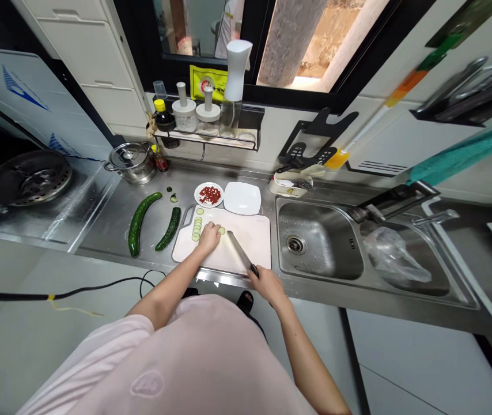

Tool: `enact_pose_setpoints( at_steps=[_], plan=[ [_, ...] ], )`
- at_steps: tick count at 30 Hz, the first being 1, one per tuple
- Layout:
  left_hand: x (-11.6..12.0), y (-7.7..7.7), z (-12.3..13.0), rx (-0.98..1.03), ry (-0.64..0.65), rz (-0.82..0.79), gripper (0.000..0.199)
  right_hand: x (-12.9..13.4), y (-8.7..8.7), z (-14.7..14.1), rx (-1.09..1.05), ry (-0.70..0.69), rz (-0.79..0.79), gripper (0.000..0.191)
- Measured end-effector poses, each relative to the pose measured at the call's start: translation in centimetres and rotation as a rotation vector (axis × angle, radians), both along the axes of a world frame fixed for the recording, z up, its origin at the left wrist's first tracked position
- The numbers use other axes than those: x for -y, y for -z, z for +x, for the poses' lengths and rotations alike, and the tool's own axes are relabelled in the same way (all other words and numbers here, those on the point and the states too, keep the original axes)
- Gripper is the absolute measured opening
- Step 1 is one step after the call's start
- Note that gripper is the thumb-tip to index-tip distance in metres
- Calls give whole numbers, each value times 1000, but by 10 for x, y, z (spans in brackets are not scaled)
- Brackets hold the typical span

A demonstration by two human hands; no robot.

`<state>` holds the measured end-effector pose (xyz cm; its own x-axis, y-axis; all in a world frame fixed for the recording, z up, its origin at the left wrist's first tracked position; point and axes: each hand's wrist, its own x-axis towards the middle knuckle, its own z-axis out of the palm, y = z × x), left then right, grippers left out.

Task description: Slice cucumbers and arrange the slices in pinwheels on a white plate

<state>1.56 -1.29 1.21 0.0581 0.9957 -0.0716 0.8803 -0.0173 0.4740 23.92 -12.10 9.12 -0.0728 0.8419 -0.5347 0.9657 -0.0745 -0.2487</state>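
Note:
My right hand (267,283) is closed round the black handle of a knife (239,251), whose blade slants up and left over the white cutting board (246,230). On the board, my left hand (210,237) is closed, its fingertips beside a pale green cucumber slice (222,230); whatever lies under its fingers is too small to make out. Left of that hand, several overlapping cucumber slices (196,229) form a column. Off the board to the left lie a cut cucumber piece (169,229) and a long whole cucumber (141,223).
Behind the board stand a plate of red chopped pieces (208,195) and a white square plate (242,198). A steel pot (131,163) is at the back left. The sink (319,239) adjoins on the right, with a plastic bag (395,253) in its second basin.

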Motion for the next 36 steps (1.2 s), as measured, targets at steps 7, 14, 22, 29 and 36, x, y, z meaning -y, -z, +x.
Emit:
enact_pose_setpoints(
  at_steps=[7,14,22,29,36],
  plan=[
    [-5,-2,3,8,-20,-20,27,-4,8,2,58,128,50,47],
    [-16,-11,6,16,-102,-65,17,-6,20,2,64,175,75,49],
    [-13,-12,6,161,-216,-117,11,-11,24,0,64,183,87,48],
    [24,-11,0,286,-326,-41,10,-13,28,-3,52,191,78,48],
    [57,-10,-23,159,-475,47,13,-13,31,-3,56,172,68,49]
  ],
)
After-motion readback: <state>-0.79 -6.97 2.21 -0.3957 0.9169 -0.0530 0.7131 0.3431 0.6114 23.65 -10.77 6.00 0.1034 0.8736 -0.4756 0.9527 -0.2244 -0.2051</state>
